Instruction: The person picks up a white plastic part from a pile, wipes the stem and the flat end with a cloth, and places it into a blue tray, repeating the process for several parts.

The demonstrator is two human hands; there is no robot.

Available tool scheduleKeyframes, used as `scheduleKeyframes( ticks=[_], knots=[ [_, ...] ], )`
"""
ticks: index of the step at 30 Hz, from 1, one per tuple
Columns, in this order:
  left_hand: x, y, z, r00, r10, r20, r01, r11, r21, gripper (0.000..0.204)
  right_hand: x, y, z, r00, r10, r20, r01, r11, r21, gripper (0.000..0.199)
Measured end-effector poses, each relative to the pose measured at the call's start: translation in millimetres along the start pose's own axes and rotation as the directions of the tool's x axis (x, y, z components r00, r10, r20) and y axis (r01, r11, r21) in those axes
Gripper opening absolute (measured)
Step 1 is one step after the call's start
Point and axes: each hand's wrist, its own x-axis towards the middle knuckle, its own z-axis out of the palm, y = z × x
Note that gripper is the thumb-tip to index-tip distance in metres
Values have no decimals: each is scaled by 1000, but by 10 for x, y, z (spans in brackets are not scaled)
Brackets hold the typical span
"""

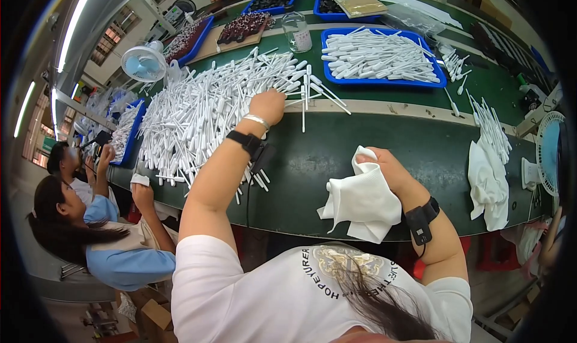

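Observation:
My left hand (268, 105) reaches to the right edge of a large heap of white plastic sticks with thicker handle ends (207, 102). Its fingers look curled among the sticks, and whatever they hold is hidden. A few loose sticks (306, 90) lie just right of that hand. In my right hand (387, 170) a folded white cloth (363, 202) is gripped by its upper edge, hanging over the table's near side. Both wrists wear black straps with small devices.
A blue tray (443, 78) of similar white sticks stands beyond the wooden strip, beside a glass jar (297, 33). Another white cloth (488, 183) and more sticks (490, 126) lie at right, near a fan (548, 153). Co-workers (114, 241) sit at left.

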Motion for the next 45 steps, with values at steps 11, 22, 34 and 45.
scheduleKeyframes(
  ticks=[11,22,34,45],
  knots=[
    [-891,987,-410,841,364,400,532,-425,-732,19,35,38,-20,966,-100,-238,167,945,280,20],
    [-1015,1637,-282,978,112,178,161,149,-976,16,-103,-10,194,956,-122,-266,179,963,202,20],
    [-1001,1617,-357,908,42,-416,-303,751,-586,9,-129,64,328,905,-151,-397,212,970,116,18],
    [-1008,1400,-288,999,30,40,32,214,-976,10,-70,28,173,958,-204,-200,199,979,-44,28]
  ],
)
